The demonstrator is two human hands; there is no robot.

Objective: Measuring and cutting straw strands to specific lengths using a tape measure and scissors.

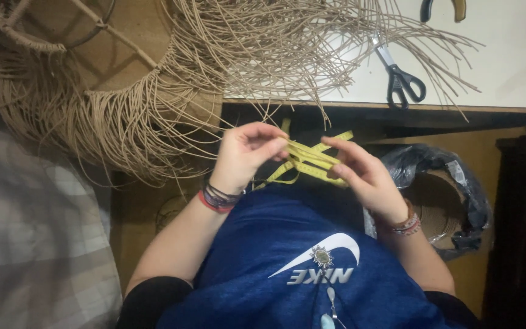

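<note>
1. A yellow measuring tape (309, 160) is folded in loops between both hands, above the lap.
2. The left hand (246, 153) pinches the tape's left end between thumb and fingertips.
3. The right hand (360, 172) has its fingers closed on the right end.
4. The tape's long axis runs left to right, fingertip to fingertip; both hands touch it.
5. Beyond the fingers lie a tan cord fringe (171, 103) and scissors (400, 74).

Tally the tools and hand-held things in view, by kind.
Tape measure, yellow, held by left hand and right hand: 1
Scissors: 1
Pliers, only handles showing: 1
Total: 3
</note>
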